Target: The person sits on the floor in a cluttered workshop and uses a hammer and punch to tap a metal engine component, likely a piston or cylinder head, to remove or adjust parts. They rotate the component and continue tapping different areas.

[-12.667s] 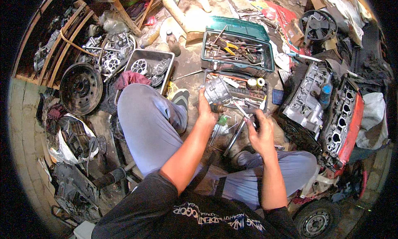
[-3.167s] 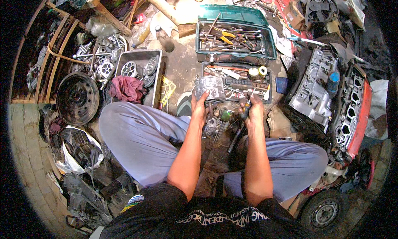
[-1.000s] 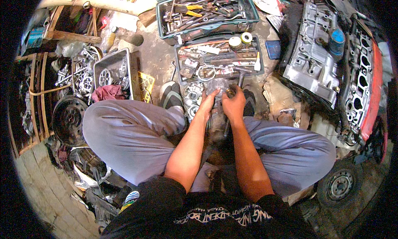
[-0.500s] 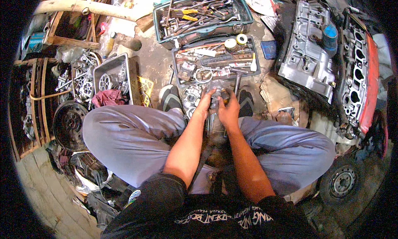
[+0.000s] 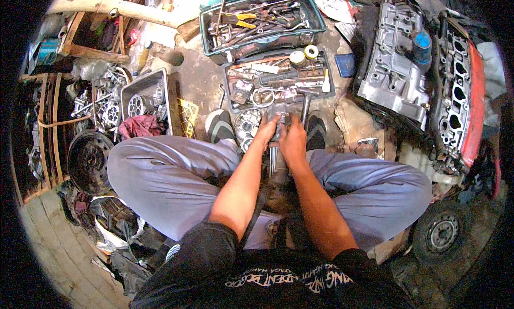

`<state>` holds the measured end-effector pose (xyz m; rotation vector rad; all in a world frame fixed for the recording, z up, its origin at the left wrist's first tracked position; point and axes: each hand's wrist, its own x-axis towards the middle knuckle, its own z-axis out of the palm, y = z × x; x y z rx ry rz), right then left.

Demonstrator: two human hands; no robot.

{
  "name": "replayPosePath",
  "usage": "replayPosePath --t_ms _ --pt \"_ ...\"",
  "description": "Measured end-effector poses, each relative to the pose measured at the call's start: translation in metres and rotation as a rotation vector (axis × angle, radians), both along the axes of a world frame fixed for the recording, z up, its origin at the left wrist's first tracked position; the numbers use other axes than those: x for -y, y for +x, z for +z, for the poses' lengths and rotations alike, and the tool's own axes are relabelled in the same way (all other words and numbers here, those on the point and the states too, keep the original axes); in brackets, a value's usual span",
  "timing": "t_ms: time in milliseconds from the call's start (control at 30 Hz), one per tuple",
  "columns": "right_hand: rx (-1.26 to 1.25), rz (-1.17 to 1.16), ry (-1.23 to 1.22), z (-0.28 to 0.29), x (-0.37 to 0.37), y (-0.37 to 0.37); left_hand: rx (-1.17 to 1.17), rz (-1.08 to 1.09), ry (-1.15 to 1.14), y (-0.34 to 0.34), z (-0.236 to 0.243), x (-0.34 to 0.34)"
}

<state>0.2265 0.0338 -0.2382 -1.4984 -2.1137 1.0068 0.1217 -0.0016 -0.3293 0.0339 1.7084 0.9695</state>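
Observation:
Between my shoes, my left hand (image 5: 266,129) and my right hand (image 5: 292,136) come together around a small grey metal part (image 5: 279,116). Fingers of both hands are closed on it, and they hide most of its shape. Below the hands a ribbed metal shaft-like piece (image 5: 273,161) stands between my legs. Close to my left hand lies a round metal casting (image 5: 246,124) with holes. Right beside my right hand a hammer (image 5: 306,108) leans with its head on the tool tray.
Ahead are a tool tray (image 5: 231,95) and a green toolbox (image 5: 262,44) full of tools. A grey bin (image 5: 155,77) of parts and a wheel rim (image 5: 91,161) sit left. To the right lie an engine cover (image 5: 393,57), a cylinder head (image 5: 458,89) and a tyre (image 5: 441,234).
My right hand has turned slightly and its fingers have shifted around the metal part; a dark piece seen at its fingertips earlier is now hidden. My left hand has barely moved.

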Motion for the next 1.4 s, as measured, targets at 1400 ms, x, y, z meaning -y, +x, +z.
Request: replayPosePath --t_ms 1400 --pt "0.163 -0.056 -0.103 0.013 -0.014 -0.007 -0.895 -0.120 0.397 0.014 -0.010 -0.024"
